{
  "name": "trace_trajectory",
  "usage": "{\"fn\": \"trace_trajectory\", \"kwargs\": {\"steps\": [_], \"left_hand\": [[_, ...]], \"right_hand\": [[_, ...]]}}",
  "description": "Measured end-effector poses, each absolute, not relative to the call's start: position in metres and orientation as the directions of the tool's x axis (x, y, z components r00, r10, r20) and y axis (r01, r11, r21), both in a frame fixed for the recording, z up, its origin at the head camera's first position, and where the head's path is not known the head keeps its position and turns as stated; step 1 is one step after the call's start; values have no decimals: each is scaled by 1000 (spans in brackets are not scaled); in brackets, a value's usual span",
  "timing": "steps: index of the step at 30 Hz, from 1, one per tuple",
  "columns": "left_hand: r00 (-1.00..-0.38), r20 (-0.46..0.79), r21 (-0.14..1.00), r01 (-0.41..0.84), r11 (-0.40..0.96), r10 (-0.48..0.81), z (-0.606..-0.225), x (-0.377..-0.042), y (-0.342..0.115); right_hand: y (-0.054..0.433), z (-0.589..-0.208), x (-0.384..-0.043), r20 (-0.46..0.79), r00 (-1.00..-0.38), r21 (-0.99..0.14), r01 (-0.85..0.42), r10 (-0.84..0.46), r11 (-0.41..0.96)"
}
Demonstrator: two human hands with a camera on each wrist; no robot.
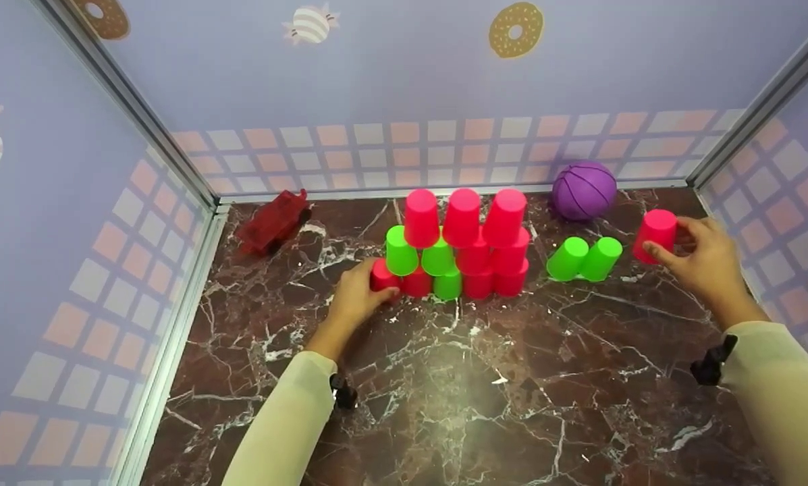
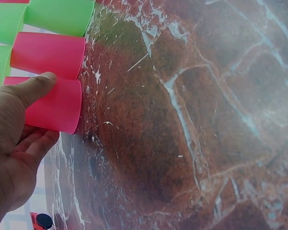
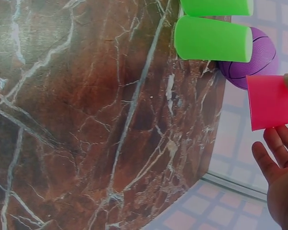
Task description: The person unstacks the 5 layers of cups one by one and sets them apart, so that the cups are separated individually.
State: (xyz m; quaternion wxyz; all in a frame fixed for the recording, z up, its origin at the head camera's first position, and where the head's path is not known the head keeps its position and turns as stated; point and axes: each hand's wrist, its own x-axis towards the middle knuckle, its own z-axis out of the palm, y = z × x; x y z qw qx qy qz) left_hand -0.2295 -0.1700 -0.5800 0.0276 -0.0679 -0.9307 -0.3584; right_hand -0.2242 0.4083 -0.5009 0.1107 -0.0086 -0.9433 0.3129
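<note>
Looking down on the table (image 1: 512, 418), we see a stack (image 1: 472, 256) of upturned cups between the middle of the table and its far edge. From bottom to top, we count five, four and three: the bottom row (image 1: 447, 287) is red with one green cup at its centre, the middle row (image 1: 437, 256) is green on the left half and red on the right, and the top row (image 1: 462, 216) is all red.

Our left hand (image 1: 356, 291) pinches the red end cup (image 2: 60, 108), leftmost in the bottom row, with the thumb on its near side. Our right hand (image 1: 707, 260) grips a lone cup (image 1: 659, 233), also red, off the table near its right edge. Between this and the stack we note two green cups (image 1: 569, 260), side by side. A purple ball (image 1: 584, 190) sits by the far edge, toward the right corner; a red toy (image 1: 273, 223) lies near the far left corner.
</note>
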Motion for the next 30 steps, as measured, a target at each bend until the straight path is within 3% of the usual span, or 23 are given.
{"fn": "trace_trajectory", "kwargs": {"steps": [11, 30], "left_hand": [[-988, 105, 655, 154, 740, 113, -578, -231, -170], [-988, 104, 666, 157, 729, 117, -580, -229, -172]], "right_hand": [[409, -518, -224, 206, -976, -540, -51, 73, 840], [400, -543, -230, 23, -996, -542, 57, 82, 838]]}}
